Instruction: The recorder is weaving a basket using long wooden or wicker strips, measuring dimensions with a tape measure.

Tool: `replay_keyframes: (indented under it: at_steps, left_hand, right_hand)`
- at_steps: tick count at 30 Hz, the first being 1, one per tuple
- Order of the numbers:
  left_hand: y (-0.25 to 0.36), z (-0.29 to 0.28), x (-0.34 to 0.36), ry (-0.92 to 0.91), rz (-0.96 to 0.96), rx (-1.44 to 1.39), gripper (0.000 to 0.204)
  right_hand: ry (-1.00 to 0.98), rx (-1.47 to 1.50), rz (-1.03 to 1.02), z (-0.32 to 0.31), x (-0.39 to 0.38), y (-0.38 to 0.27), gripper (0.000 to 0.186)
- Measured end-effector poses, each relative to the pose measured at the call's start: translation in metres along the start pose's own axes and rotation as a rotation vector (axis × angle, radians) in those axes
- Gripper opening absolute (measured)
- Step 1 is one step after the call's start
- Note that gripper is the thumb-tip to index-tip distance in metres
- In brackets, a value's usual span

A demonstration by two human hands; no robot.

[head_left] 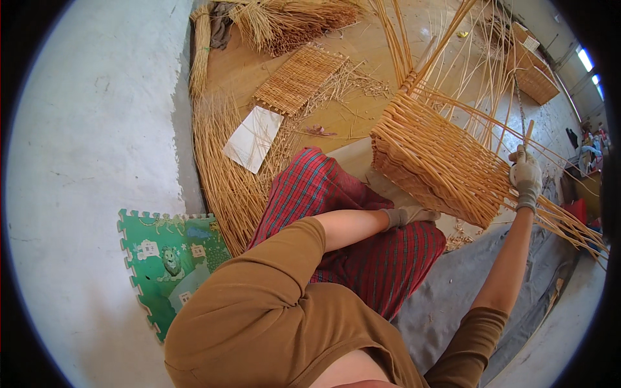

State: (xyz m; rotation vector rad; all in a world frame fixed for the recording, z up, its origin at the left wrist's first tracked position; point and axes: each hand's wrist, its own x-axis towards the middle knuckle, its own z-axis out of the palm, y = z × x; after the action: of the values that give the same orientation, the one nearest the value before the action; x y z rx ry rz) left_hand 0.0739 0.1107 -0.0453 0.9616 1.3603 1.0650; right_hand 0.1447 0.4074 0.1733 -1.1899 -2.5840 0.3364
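A partly woven wicker basket lies on its side before me, long loose rods fanning up and outward from it. My gloved right hand is at its right end, fingers closed around upright rods. My gloved left hand is low beside the basket's underside, over the red plaid cloth across my legs; its fingers are partly obscured, so I cannot tell whether it grips anything.
A woven panel, white sheet and rod bundles lie on the board floor. A green foam mat leans by the left wall. Another basket stands back right; grey tarp lies right.
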Motion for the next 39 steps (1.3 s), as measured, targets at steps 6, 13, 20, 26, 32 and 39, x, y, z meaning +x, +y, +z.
replay_keyframes:
  at_steps: [6, 13, 20, 26, 32, 39]
  left_hand:
    - [-0.013, 0.017, -0.013, 0.18, 0.15, 0.134, 0.057]
    - [-0.003, -0.003, -0.085, 0.838, 0.058, 0.023, 0.051]
    - [0.074, -0.083, -0.126, 0.994, 0.292, -0.723, 0.078]
    - [0.097, -0.094, -0.118, 0.995, 0.163, -0.687, 0.075]
    - [0.09, -0.121, -0.115, 0.891, 0.229, -0.713, 0.065]
    - [0.08, -0.155, -0.117, 1.016, 0.101, -0.337, 0.057]
  right_hand:
    - [0.017, -0.033, -0.038, 0.01, 0.01, 0.008, 0.058]
    - [-0.011, -0.052, 0.008, 0.019, 0.017, 0.004, 0.058]
    - [0.0, -0.126, 0.051, -0.003, -0.018, -0.026, 0.058]
    - [0.193, -0.148, 0.013, 0.009, -0.067, -0.015, 0.058]
    - [0.463, -0.106, 0.046, 0.028, -0.129, -0.019, 0.045]
    - [0.495, -0.08, 0.188, 0.018, -0.175, -0.038, 0.041]
